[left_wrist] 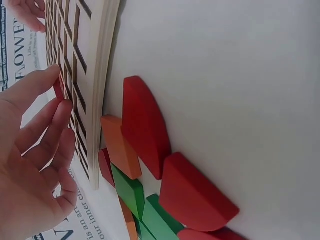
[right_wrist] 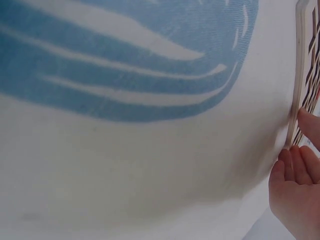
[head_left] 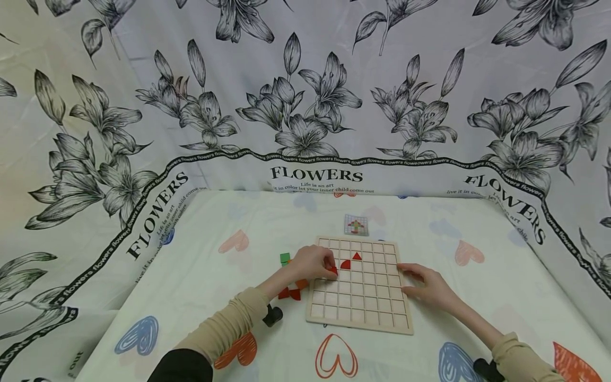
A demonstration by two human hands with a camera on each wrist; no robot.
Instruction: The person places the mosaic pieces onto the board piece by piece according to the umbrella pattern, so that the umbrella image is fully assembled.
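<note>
Left hand pinching red piece over grid board, right hand at board's edge

Left hand (head_left: 312,262): grip clamped, thumb and fingertips on a small red piece (left_wrist: 58,91), at left part of the wooden grid board (head_left: 358,318). Piece mostly covered by fingers, shape unclear; can't tell if it touches the board. Right hand (head_left: 429,286): thumb and fingers apart, at the board's right edge, nothing held. Right wrist view cuts this hand off at the frame side, board only a sliver there.

On the board, right of the left hand: red curved-edge piece (head_left: 346,264), and just beyond it to the right, red triangle (head_left: 357,256). Small pattern card (head_left: 356,225) past the far edge; print too small to read properly.

Loose pieces left of the board, red (head_left: 295,294), orange (head_left: 302,284), green (head_left: 285,258); left hand and forearm block part of the pile in head view. Left wrist view gives their thickness and several green blocks together, head view only one plainly; some pieces cut off at its bottom.

Black wrist gear (head_left: 273,316) by left sleeve. Heart-print cloth (head_left: 382,355) covers worktop; flower-print curtain (head_left: 305,172) behind. Large blue heart fills much of right wrist view.
</note>
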